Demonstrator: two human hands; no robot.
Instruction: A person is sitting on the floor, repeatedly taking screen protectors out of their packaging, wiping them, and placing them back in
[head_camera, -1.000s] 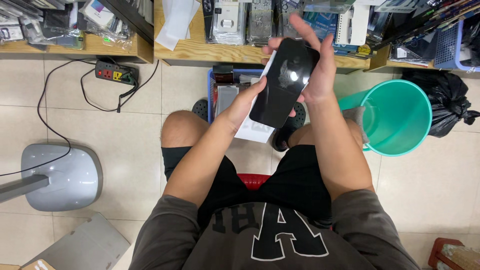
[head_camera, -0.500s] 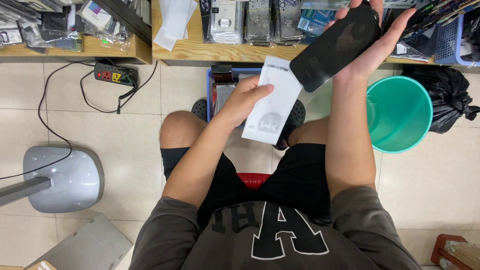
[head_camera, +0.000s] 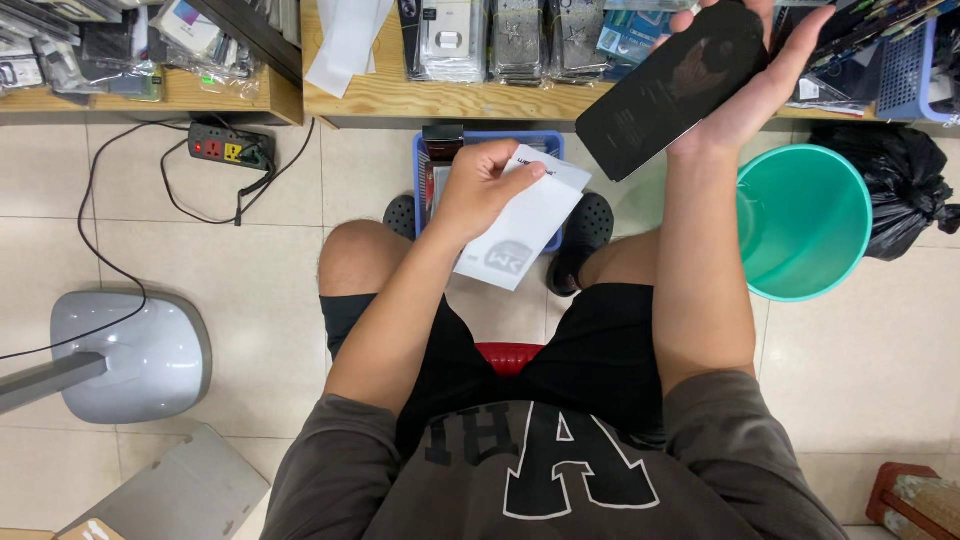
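My left hand (head_camera: 480, 190) grips a white paper sleeve (head_camera: 525, 225) by its upper edge, above my knees. My right hand (head_camera: 745, 85) is raised toward the wooden shelf (head_camera: 400, 95) and holds a flat black phone-shaped panel (head_camera: 670, 85), tilted, resting on its palm and fingers. The two hands are apart, the panel up and to the right of the sleeve. I sit on a red stool (head_camera: 510, 355) in black shorts.
A teal bucket (head_camera: 805, 225) stands right of my right leg, a black rubbish bag (head_camera: 905, 180) behind it. A blue crate (head_camera: 490, 150) sits by my feet. A power strip (head_camera: 230, 148) with cables and a grey fan base (head_camera: 130, 355) lie to the left. Packaged phone cases fill the shelf.
The hands have separated: my right hand carried the black panel up and right out of the white sleeve, while my left hand kept the sleeve and closed tighter on it.
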